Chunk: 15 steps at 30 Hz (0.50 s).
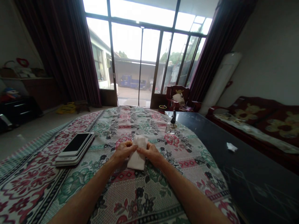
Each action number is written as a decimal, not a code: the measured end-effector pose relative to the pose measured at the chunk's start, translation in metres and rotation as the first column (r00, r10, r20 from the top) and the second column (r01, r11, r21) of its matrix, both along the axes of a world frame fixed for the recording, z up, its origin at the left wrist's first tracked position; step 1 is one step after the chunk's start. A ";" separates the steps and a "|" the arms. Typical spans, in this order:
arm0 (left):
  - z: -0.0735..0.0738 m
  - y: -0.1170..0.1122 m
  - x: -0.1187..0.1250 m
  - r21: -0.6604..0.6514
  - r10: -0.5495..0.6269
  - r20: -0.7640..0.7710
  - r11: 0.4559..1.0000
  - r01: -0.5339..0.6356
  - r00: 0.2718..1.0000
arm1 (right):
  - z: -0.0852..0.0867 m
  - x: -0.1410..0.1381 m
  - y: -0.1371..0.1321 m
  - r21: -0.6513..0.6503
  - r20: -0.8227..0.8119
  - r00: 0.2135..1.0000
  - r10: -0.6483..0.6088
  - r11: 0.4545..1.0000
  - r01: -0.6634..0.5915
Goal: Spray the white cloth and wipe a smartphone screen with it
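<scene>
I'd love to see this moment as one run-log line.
left hand: gripping folded white tissue | right hand: gripping same tissue | beneath: floral tablecloth | left of hands: white touchscreen device atop stack

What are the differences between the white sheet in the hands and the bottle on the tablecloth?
The sheet is white; the bottle has a clear body and a black top. The left hand and right hand hold the sheet; the bottle stands untouched. The sheet looks soft, the bottle rigid.
</scene>
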<state>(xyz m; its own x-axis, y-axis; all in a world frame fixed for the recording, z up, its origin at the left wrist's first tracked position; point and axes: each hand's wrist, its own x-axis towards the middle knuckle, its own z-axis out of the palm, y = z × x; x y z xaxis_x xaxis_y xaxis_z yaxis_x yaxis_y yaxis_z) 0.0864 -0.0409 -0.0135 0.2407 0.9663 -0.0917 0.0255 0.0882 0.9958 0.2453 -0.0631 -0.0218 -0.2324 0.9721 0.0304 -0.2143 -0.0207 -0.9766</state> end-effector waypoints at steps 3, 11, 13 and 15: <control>0.000 0.000 -0.002 -0.018 0.007 -0.024 1.000 -0.008 1.000 | 0.000 0.000 0.001 -0.007 -0.016 1.000 -0.018 1.000 0.018; -0.004 0.006 -0.007 -0.116 -0.068 0.138 0.990 0.084 0.988 | -0.004 0.011 0.014 -0.078 -0.119 0.991 -0.061 0.996 0.052; -0.005 0.007 -0.007 -0.114 -0.082 0.161 0.988 0.101 0.984 | -0.005 0.011 0.015 -0.072 -0.109 0.991 -0.081 0.995 0.073; -0.005 0.007 -0.008 -0.113 -0.104 0.189 0.985 0.127 0.976 | -0.006 0.009 0.014 -0.046 -0.087 0.994 -0.072 0.997 0.068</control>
